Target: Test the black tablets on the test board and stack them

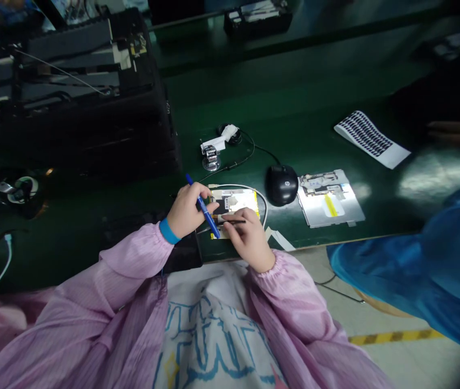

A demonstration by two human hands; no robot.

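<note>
My left hand [187, 209] is closed around a blue pen [202, 206] that slants down to the right. My right hand [248, 237] pinches a thin dark tool [233, 220], which looks like tweezers, its tip resting on a small silver and yellow panel [238, 201] near the table's front edge. Both hands rest on or beside this panel. A white cable [263, 202] curves round the panel's right side.
A black mouse [281, 184] lies right of the panel, then a second silver panel [330, 198]. A label sheet [371, 138] lies further right. Black equipment [72, 97] fills the back left. A person in a blue sleeve [428, 275] stands at right.
</note>
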